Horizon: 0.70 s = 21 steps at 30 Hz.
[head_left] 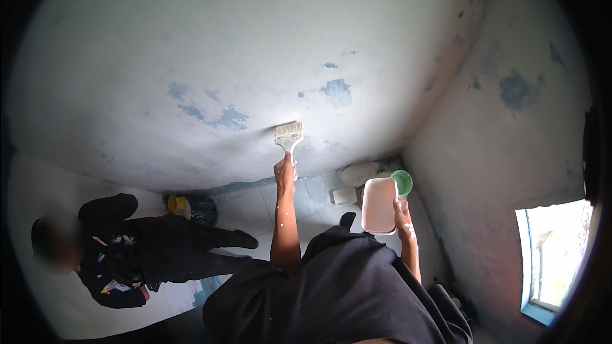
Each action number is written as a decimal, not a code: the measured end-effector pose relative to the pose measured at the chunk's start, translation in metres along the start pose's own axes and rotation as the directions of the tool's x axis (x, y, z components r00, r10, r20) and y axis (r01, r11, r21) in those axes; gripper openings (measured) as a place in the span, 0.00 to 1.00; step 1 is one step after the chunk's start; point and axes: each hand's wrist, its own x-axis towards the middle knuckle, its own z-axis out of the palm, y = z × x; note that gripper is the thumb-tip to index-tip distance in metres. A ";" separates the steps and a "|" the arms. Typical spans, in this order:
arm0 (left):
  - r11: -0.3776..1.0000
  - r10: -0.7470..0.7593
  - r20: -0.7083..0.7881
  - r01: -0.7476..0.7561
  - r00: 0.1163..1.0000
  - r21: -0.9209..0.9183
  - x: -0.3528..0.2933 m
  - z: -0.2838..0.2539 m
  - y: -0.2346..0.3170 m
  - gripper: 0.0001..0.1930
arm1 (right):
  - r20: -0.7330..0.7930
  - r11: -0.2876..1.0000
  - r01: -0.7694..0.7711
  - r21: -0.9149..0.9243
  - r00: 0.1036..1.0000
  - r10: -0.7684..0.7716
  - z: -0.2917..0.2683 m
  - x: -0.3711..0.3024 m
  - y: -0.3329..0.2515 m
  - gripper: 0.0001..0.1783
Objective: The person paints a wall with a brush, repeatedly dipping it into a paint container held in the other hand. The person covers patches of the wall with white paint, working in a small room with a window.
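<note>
My left hand (286,172) is closed round the handle of a wide, flat paintbrush (290,135). Its pale bristles point up at the white, patchy wall (236,44), at or very near the surface. Blue-grey patches (336,92) show through the white close above the brush. Lower and to the right, my right hand (403,218) grips the side of a rectangular pale pinkish-white tub (380,206). Its inside looks whitish, but I cannot tell how much it holds. White paint spots dot my left forearm and my right hand.
A person (146,255) in dark clothes stands at the left. A yellow container (178,205) sits by a dark bucket (204,211) at the wall's foot. Near the corner are a green bucket (402,181), a white sack (359,173) and a small white container (345,196). A window (560,251) is at right.
</note>
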 end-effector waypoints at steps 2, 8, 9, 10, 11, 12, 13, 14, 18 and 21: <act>1.000 0.006 0.011 -0.007 1.000 0.018 0.002 -0.009 0.007 0.22 | 0.021 1.000 -0.009 0.015 1.000 0.009 -0.001 0.005 0.010 0.45; 0.946 0.307 0.017 -0.303 0.952 -0.117 -0.069 -0.013 0.150 0.19 | 0.026 0.998 -0.008 -0.055 1.000 0.009 0.000 0.007 -0.001 0.45; 0.913 0.392 0.025 -0.385 0.920 -0.136 -0.081 -0.018 0.162 0.19 | 0.035 0.999 0.008 -0.032 0.999 -0.007 0.002 0.008 -0.002 0.45; 0.889 0.429 -0.004 -0.423 0.903 -0.176 -0.089 -0.017 0.170 0.19 | 0.042 1.000 0.023 -0.009 0.999 -0.023 0.004 0.009 -0.002 0.45; 0.861 0.465 -0.033 -0.461 0.885 -0.214 -0.091 -0.015 0.176 0.19 | 0.046 0.999 0.038 0.017 0.998 -0.039 0.005 0.010 -0.003 0.45; 0.862 0.456 -0.056 -0.456 0.888 -0.221 -0.087 -0.012 0.174 0.19 | 0.048 0.999 0.030 0.012 0.998 -0.030 0.006 0.010 -0.003 0.45; 0.862 0.447 -0.076 -0.452 0.891 -0.228 -0.079 -0.005 0.167 0.20 | 0.048 1.000 0.022 0.008 0.999 -0.022 0.007 0.010 -0.003 0.46; 0.858 0.439 -0.087 -0.446 0.894 -0.254 -0.061 0.004 0.150 0.21 | 0.041 1.000 0.013 0.007 0.999 -0.013 0.006 0.009 -0.003 0.46; 0.968 0.120 -0.024 -0.122 0.993 -0.217 -0.021 0.029 0.029 0.22 | 0.026 0.999 0.015 -0.044 1.000 -0.013 0.003 0.017 0.012 0.46; 0.945 -0.238 0.110 0.256 0.965 -0.202 -0.003 0.023 -0.055 0.19 | 0.031 0.999 -0.008 -0.036 0.999 0.009 0.000 0.013 0.006 0.46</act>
